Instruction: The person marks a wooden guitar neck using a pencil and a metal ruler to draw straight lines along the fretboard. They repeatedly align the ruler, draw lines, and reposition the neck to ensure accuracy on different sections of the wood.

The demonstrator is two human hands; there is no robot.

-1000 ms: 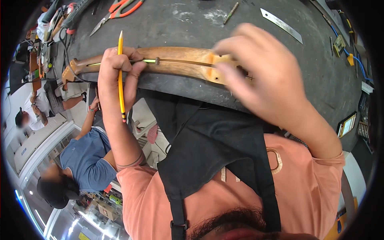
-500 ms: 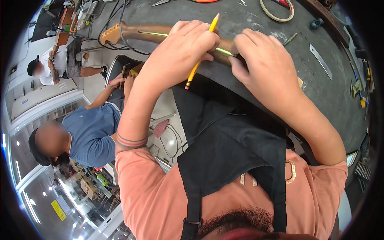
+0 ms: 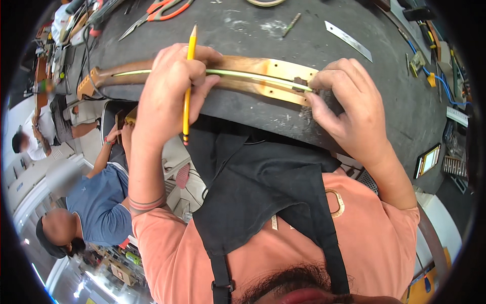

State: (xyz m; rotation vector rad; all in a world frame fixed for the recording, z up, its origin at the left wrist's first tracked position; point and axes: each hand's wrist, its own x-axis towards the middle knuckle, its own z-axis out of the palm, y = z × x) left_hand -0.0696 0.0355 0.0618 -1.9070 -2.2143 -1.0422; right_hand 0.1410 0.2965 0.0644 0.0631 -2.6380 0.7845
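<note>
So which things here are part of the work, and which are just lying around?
Seemingly part of the work:
wooden guitar neck
green rod along it, its end at the right hand's fingertips
yellow pencil in the left hand

Apparently just lying about:
orange-handled scissors
flat metal strip
thin greenish stick

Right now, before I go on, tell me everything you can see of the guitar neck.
The guitar neck looks like wood, brown along most of its length, with a headstock at the view's left and a pale yellow heel with small drilled holes at the right. It lies crosswise on the dark tabletop, near its edge, grooved face up. A thin green rod runs lengthwise along it. The left grip spans the neck, hiding part; the right grip pinches the rod's end by the heel.
</note>
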